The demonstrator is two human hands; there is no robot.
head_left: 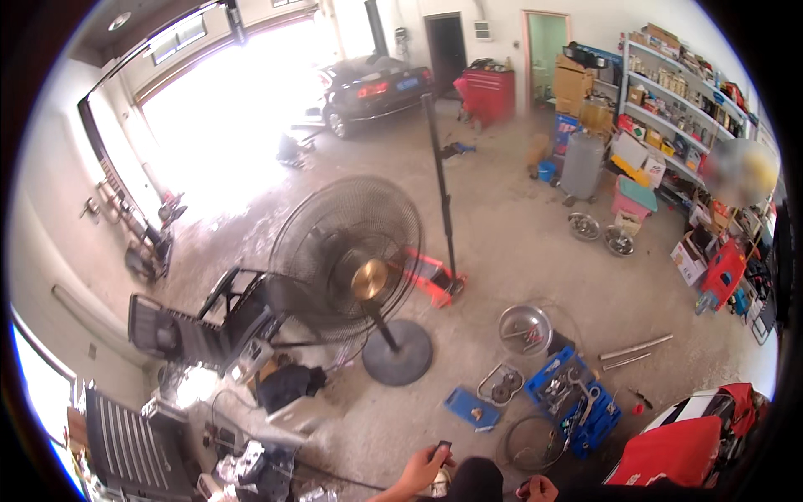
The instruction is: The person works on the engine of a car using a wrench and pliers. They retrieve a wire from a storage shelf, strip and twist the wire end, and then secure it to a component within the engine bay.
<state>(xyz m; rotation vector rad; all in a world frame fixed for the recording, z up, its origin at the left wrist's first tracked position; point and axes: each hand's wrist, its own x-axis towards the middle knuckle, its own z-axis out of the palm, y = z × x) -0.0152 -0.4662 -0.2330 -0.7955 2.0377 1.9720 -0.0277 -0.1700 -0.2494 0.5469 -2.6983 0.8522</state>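
Note:
At the lower edge my left hand [421, 470] is closed, with a small dark piece [445, 447] at its thumb and fingertips; its kind is too small to make out. A pale rounded thing [440, 482] shows just below that hand, beside my dark-clothed knee [479, 478]. On the other side of the knee my right hand [542, 489] is curled, its fingers around something small and dark that I cannot identify. Nearest to the right hand lie a coiled black cable [507, 452] and an open blue tool case [604, 431] with wrenches and sockets.
A large black pedestal fan [398, 356] stands ahead. Near it are a red floor jack [437, 293], a metal bowl [535, 318], a blue tray [465, 407] and metal rods [636, 347]. A black chair [180, 330] is left; a red cloth [669, 452] lies right. A car [376, 96] stands far back.

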